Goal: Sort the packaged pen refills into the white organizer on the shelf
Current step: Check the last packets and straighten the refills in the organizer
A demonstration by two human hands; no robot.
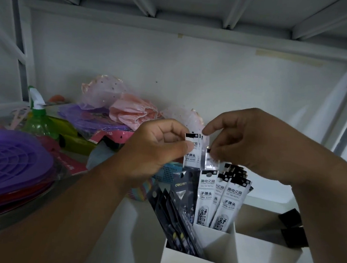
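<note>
Both hands up over the white divided organizer [215, 260]: left hand [156, 148] pinches a white packaged refill [191, 154], right hand [250, 143] pinches a clear-edged pack [208, 162] just beside it. Risk: thin packs slipping or snagging the upright white refills [223, 202] below. Open compartments lie to the right.

White-painted metal shelving bay [199, 34]: ribbed underside of upper shelf overhead, horizontal crossbeam beneath it. Plain white back wall [174, 72], strip of tan tape [290, 57] at upper right. Angled white uprights either side. Lighting dim.
</note>
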